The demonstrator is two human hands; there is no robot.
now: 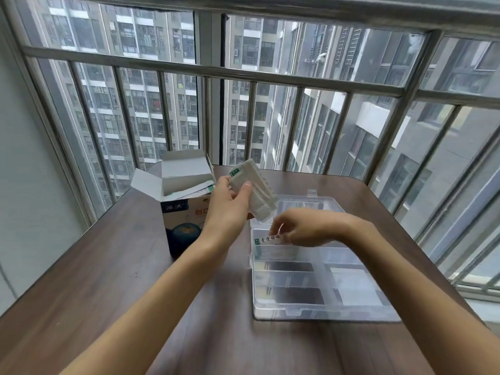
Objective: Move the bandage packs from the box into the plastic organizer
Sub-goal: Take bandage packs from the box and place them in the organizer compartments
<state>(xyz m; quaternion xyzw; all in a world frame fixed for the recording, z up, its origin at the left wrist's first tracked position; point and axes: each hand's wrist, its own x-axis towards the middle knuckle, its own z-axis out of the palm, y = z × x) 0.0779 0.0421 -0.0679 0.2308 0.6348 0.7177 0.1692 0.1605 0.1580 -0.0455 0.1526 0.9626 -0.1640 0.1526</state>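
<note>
The transfer is under way: the left hand point(230, 204) grips a stack of bandage packs point(254, 193) above the desk point(108, 280), between the opened box point(184, 201) at the far edge and the plastic organizer point(319, 269). The right hand point(305, 226) pinches a single pack point(267, 240) over a far-left compartment. Next, that pack probably needs lowering flat and releasing.

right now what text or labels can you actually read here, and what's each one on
"创口": red characters on the front of the cardboard box, cut off by the left hand.
Dark logo on the box's upper left: too blurred to read.
Black characters on the bandage pack pinched by the right hand over the plastic organizer: too blurred to read.
Green tag on the bandage stack in the left hand: too small to read.
</note>
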